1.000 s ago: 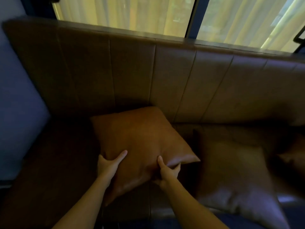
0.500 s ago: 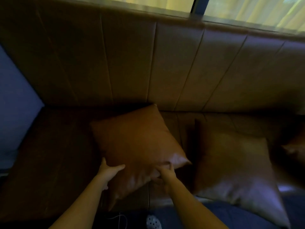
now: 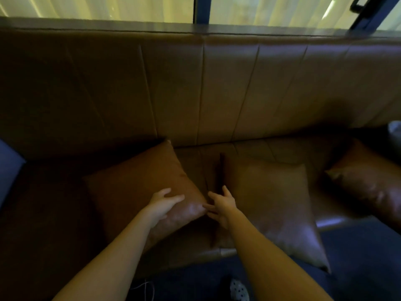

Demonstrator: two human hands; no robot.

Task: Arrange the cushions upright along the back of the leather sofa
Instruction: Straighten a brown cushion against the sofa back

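A brown leather sofa with a tall panelled back [image 3: 195, 88] fills the view. An orange-brown cushion [image 3: 138, 183] lies flat on the seat at the left. My left hand [image 3: 161, 205] rests on its near right corner with fingers spread. My right hand [image 3: 221, 205] hovers open just right of that corner, in the gap before a second brown cushion [image 3: 271, 203] that lies flat in the middle. A third, darker glossy cushion [image 3: 368, 185] lies at the far right, partly cut off.
A window with pale curtains [image 3: 97, 7] and a dark frame runs behind the sofa back. A blue-grey wall or panel [image 3: 8, 168] borders the sofa's left end. Dark blue floor [image 3: 358, 257] lies in front, with a patterned shoe [image 3: 238, 288] below.
Both hands have let go of the left cushion, which now lies flat on the seat. My right hand has moved right, toward the middle cushion. The view has shifted right.
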